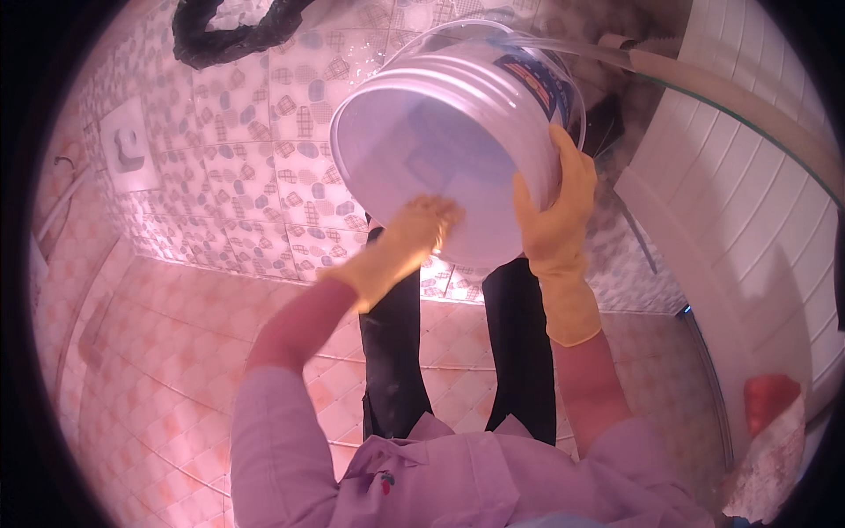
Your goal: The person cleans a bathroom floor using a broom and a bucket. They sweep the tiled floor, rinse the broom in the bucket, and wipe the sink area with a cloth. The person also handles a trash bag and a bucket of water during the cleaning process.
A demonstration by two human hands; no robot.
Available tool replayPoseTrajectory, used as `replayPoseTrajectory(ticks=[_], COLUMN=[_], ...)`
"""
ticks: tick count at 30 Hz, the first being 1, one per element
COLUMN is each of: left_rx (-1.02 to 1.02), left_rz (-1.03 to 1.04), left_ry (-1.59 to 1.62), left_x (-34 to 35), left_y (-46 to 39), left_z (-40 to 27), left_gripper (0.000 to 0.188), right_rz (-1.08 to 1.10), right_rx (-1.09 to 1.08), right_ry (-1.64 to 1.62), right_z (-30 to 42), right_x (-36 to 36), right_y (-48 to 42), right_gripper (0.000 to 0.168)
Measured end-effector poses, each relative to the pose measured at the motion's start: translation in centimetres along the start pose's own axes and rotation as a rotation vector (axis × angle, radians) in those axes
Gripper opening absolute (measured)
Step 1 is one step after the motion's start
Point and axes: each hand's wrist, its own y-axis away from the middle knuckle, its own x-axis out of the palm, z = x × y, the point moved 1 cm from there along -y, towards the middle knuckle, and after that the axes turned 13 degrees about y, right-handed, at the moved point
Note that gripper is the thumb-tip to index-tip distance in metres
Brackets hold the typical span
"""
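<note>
A large white plastic bucket (475, 79) with a dark printed label is tilted, its mouth turned towards me. My right hand (558, 204), in a yellow rubber glove, grips its rim on the right, thumb at the mouth and fingers around the outer wall. My left hand (426, 228), gloved the same way, is bent at the lower left of the mouth, against the inner wall or just in front of it. Motion blurs its fingers, so whether they hold anything is unclear. The bucket's wire handle (455, 25) stands out over its far side.
A black plastic bag (244, 39) with white contents lies at the upper left, near wet pebble-patterned tiles (304, 125). A white square fixture (129, 145) is at the far left. White ribbed panelling (746, 145) and a glass edge (746, 115) bound the right.
</note>
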Motion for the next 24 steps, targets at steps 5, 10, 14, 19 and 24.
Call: replayPoseTrajectory(ticks=[5, 10, 14, 19, 24], left_rx=[-0.083, -0.256, -0.459, -0.185, -0.332], left_rz=[-0.129, 0.186, 0.054, 0.035, -0.133], left_ry=[-0.373, 0.054, 1.142, -0.134, -0.15], left_x=[-0.9, 4.9, 7.1, -3.6, -0.2], left_y=[-4.3, -5.7, -0.4, -4.3, -13.8], left_z=[10.7, 1.6, -4.3, 8.0, 12.8], left_gripper=[0.031, 0.036, 0.047, 0.044, 0.047], right_rz=[0.006, 0.029, 0.08, 0.083, 0.063], right_rx=[-0.128, -0.057, -0.098, -0.147, 0.083], right_ry=[0.004, -0.018, 0.015, 0.005, -0.18], right_z=[1.5, -0.1, 0.3, 0.2, -0.5], right_x=[0.3, 0.5, -0.3, -0.5, 0.2], right_y=[0.6, 0.7, 1.4, 1.9, 0.3], right_gripper=[0.076, 0.075, 0.068, 0.079, 0.07])
